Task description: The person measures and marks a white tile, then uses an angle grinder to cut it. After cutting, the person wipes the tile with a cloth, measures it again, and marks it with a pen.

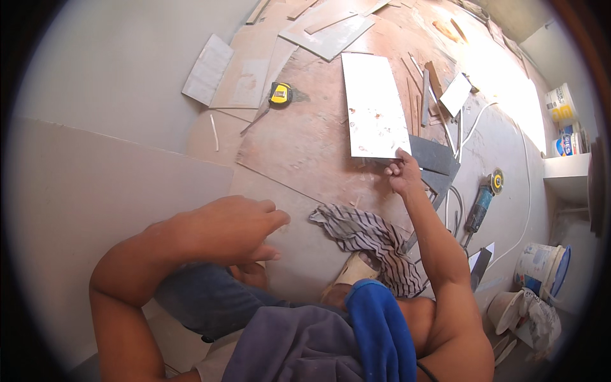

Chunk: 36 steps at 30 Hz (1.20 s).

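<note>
My right hand (pixel 401 169) grips the lower right corner of a white rectangular tile (pixel 375 102) with small marks on it, fingers under its edge. Dark grey strips (pixel 428 159) lie just beside and beneath that corner. My left hand (pixel 254 226) is over the pale floor, fingers loosely bent and apart, holding nothing. A striped rag (pixel 375 245) lies between my arms, near my foot (pixel 353 274). A yellow and black tape measure (pixel 280 95) rests on the dusty floor beyond my left hand.
An angle grinder (pixel 480 207) with cables lies at right. Loose tile pieces (pixel 324 32) and narrow strips (pixel 433 83) are scattered farther off. Buckets (pixel 534 270) stand along the right, others (pixel 560 102) on a white ledge (pixel 566 165). A pale wall (pixel 108 76) rises at left.
</note>
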Each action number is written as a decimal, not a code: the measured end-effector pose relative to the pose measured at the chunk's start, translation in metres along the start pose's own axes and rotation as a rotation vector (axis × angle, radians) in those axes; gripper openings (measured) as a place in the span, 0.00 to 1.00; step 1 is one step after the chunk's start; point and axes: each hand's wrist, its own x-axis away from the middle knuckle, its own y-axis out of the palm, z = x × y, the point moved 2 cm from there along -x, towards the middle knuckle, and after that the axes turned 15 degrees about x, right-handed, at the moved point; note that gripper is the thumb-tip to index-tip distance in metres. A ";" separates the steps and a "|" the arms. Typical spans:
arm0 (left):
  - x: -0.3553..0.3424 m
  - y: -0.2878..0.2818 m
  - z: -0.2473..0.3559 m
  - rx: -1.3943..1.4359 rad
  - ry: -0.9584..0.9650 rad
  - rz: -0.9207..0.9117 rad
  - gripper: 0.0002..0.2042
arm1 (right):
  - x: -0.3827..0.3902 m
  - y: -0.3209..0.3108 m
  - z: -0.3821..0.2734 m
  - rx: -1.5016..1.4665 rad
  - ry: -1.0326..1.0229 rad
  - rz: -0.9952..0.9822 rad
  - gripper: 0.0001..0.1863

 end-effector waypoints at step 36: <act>-0.022 -0.060 -0.022 0.175 0.253 0.682 0.28 | 0.166 0.054 -0.202 1.092 -1.012 -0.194 0.17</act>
